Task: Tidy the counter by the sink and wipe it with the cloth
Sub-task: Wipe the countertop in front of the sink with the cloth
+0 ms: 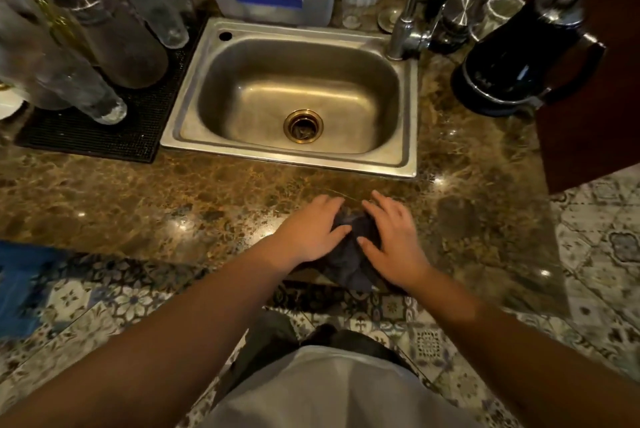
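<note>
Drying mat (104, 137): black, left of the sink, upturned glasses (86, 47) crowded on it, presumably left to drain.
Counter (138, 199): brown marble, the front strip bare, so the tidying looks mostly done.
Left hand (311, 230): fingers spread flat, pressing down on the cloth's left side rather than gripping it.
Cloth (353, 254): dark, bunched between both hands at the counter's front edge, one corner hanging over.
Right hand (391, 237): also open and flat, palm on the cloth's right side; likely gathering or folding it for wiping.
Sink (194, 140): steel, empty, just behind the hands.
Kettle (519, 57): black, far right, well clear.
</note>
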